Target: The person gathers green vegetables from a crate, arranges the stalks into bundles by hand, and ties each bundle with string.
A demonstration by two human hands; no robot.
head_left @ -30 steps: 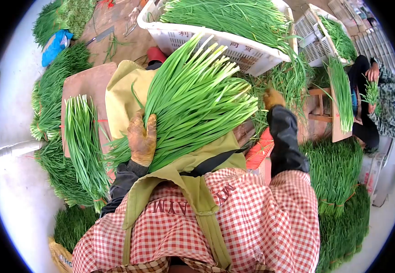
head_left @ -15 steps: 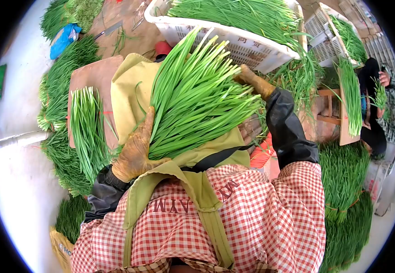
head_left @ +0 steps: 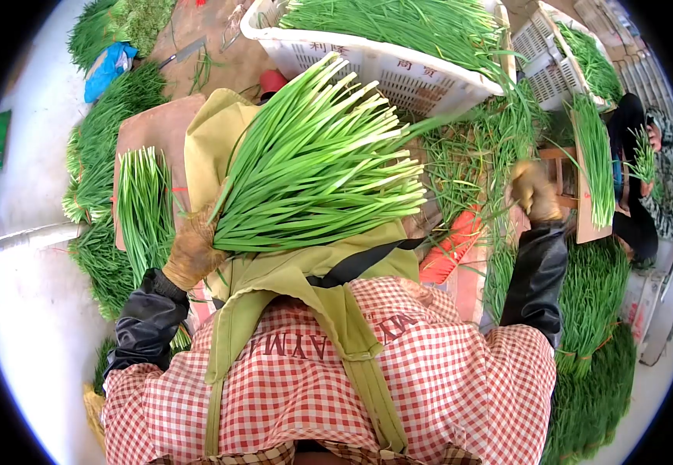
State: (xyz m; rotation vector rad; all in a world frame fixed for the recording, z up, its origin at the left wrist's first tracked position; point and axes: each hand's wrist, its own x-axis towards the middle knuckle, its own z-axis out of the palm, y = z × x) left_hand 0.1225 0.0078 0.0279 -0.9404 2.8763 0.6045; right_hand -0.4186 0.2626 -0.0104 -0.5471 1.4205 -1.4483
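A big fanned bunch of garlic chives (head_left: 321,163) lies across the olive apron (head_left: 274,271) on my lap, its pale cut ends toward the upper right. My left hand (head_left: 193,249), in a stained brown glove, is closed round the leafy end at the lower left. Out to the right, clear of the bunch, is my right hand (head_left: 535,191), also gloved. Motion smears its fingers, and I cannot make out whether it holds anything. Loose chive leaves (head_left: 468,167) lie on the floor to its left.
A white crate (head_left: 422,81) full of chives stands ahead. Left is a board (head_left: 147,124) with a smaller chive bundle (head_left: 143,205). Red ties (head_left: 454,246) lie near my right knee. Chive piles (head_left: 588,294) flank both sides. Another person's hand (head_left: 652,136) shows at far right.
My right hand has left the bunch's cut ends and swung right and down. My left hand has closed on the leafy end and moved slightly left, and the bunch has shifted left with it.
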